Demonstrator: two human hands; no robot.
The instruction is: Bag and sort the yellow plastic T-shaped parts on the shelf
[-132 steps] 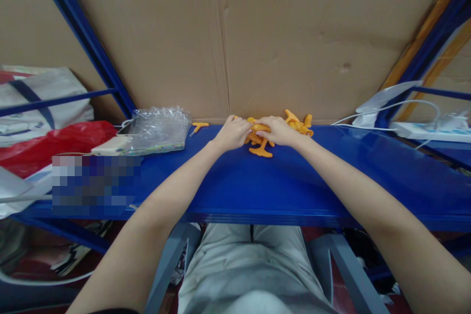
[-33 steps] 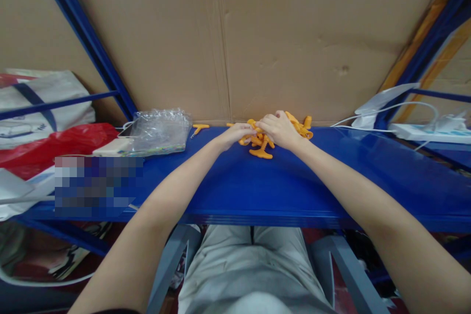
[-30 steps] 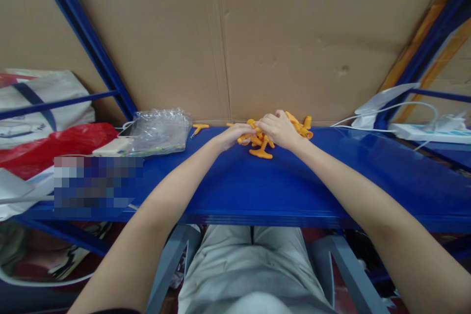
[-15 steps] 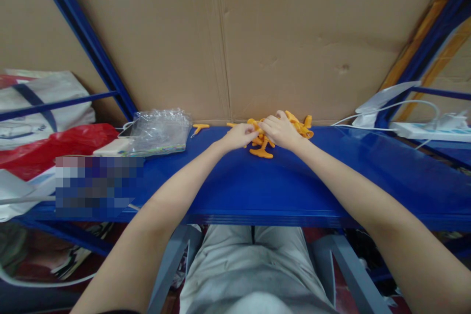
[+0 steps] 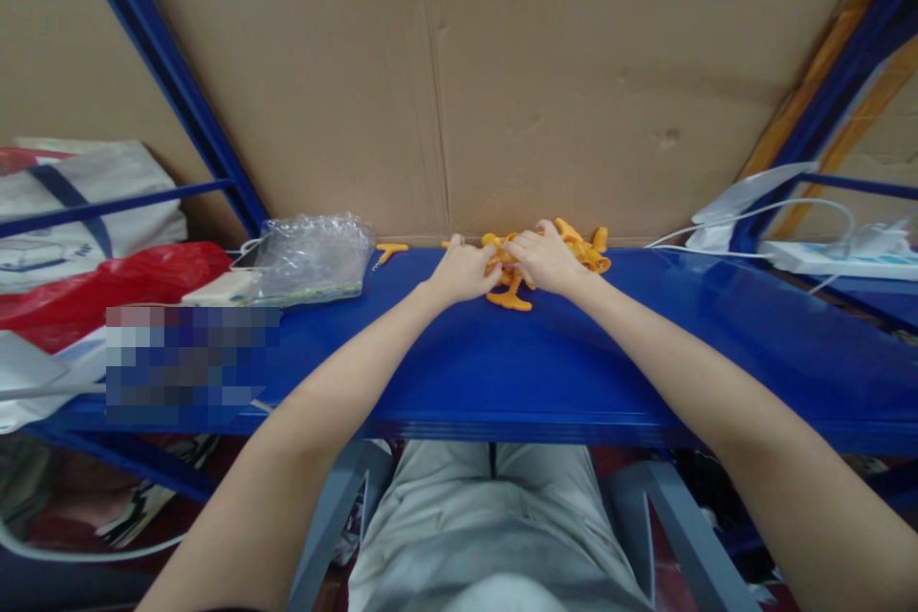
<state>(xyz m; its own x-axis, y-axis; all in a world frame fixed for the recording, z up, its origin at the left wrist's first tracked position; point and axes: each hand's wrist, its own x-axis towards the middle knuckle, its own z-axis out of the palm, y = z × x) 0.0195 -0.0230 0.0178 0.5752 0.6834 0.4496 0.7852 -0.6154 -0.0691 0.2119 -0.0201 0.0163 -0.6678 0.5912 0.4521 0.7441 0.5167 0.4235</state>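
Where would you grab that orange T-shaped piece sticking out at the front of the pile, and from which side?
Probably by its crossbar, from the near side: the bar is the end nearest the person, while the stem runs back between the left hand and right hand, which crowd its far end.

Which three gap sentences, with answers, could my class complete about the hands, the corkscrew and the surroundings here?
1. The left hand and right hand are at a pile of orange plastic pieces on a tabletop coloured ____.
2. The T-handled corkscrew lies on the person's ____ side of both hands.
3. The brown panel behind is made of ____.

Missing words: blue; left; cardboard.
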